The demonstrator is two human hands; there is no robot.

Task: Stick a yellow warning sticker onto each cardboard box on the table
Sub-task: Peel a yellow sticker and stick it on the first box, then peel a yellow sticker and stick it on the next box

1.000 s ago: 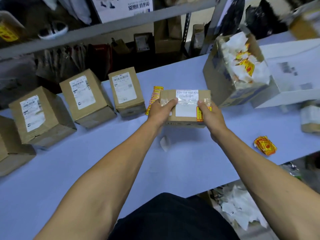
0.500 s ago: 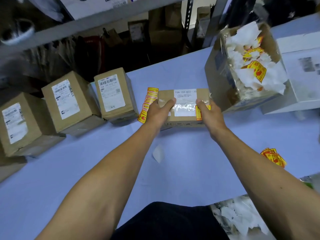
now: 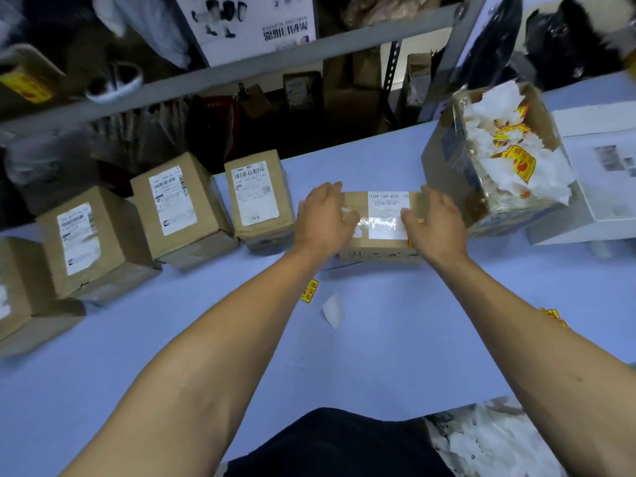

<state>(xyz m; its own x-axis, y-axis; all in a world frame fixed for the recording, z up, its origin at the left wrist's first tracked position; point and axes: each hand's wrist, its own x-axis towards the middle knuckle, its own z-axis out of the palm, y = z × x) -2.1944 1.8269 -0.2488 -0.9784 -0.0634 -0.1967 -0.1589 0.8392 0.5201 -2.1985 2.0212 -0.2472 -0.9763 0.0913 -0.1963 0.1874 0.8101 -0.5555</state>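
Both hands rest on the flat brown cardboard box mid-surface: left hand and right hand, fingers loosely curved over its ends. A yellow warning sticker peeks out beside the right hand. Three upright brown boxes leftward show only white labels, seemingly undone.

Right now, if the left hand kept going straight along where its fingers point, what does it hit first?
The left hand lies on the taped box, fingers pointing away from the person. Past the box's far edge comes bare table, then the dark shelving behind. Probably nothing on the table, though depth is unclear.
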